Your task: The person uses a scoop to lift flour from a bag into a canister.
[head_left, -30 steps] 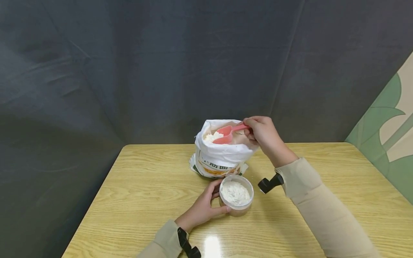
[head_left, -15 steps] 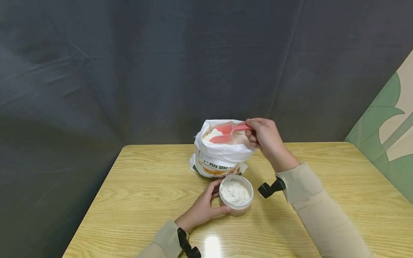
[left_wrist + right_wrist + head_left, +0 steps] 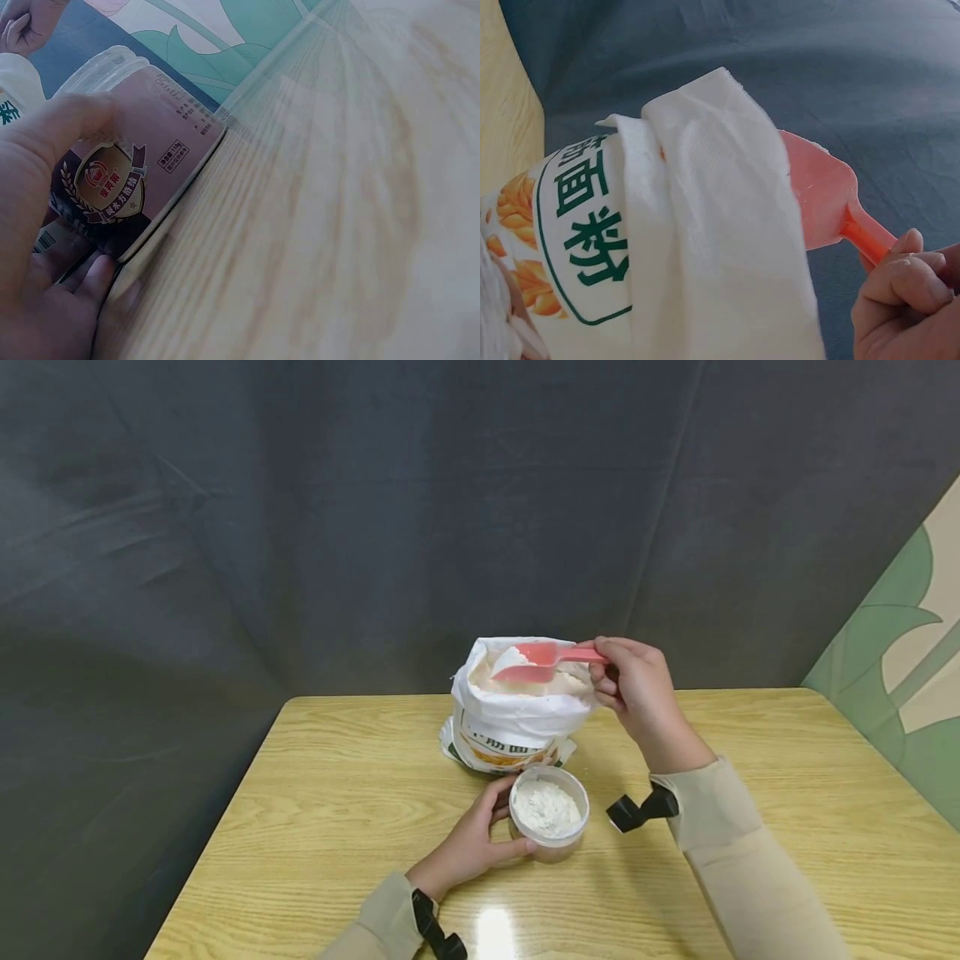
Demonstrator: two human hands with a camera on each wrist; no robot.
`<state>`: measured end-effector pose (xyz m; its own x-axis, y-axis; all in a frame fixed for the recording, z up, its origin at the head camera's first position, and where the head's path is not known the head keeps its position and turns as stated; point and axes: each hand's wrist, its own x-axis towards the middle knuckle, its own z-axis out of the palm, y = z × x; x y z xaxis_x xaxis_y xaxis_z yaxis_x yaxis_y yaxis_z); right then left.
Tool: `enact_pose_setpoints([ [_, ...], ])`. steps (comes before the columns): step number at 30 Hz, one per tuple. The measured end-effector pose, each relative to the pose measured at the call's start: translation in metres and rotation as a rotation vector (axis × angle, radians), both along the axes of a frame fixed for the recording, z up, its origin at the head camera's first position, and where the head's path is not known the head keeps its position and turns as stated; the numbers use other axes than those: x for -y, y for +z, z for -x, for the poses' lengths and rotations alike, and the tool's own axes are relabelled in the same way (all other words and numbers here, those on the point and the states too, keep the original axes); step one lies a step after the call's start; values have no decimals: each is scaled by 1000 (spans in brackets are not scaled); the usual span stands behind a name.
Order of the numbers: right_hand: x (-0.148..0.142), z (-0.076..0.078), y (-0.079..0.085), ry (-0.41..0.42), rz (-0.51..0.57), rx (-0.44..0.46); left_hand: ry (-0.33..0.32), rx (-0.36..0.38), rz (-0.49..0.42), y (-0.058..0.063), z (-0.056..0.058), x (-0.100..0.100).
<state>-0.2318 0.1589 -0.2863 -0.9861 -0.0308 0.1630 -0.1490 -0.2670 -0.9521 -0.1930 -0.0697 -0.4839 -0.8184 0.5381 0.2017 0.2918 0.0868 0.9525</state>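
Note:
My right hand [image 3: 636,687] pinches the handle of a pink scoop [image 3: 536,673], which carries white flour and overlaps the mouth of the flour bag [image 3: 517,720]. In the right wrist view the scoop [image 3: 821,191] shows past the bag's folded white rim. The bag stands upright with its top rolled down and flour inside. In front of it, my left hand [image 3: 474,843] grips a round clear jar [image 3: 551,853] holding white flour near its rim. The left wrist view shows the jar's dark label [image 3: 105,187] between thumb and fingers, its base on the table.
The wooden table [image 3: 330,827] carries the bag and jar near its middle. A dark cloth [image 3: 420,510] hangs behind its far edge. At the right is a panel [image 3: 911,635] painted with green leaves.
My right hand has drawn the scoop a little to the right and up from the flour in the bag, with flour on it. The left hand and jar have stayed in place.

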Motion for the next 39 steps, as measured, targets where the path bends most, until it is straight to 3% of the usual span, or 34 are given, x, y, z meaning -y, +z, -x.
enact_pose_setpoints([
  [12, -16, -23, 0, 15, 99, -95, 1, 0, 1, 0, 1, -1],
  [27, -33, -50, -17, 34, 156, -191, -2, -8, 6, -2, 3, 0],
  [39, -45, -53, -33, 100, 181, -225, -8, -3, 5, -1, 0, 4],
])
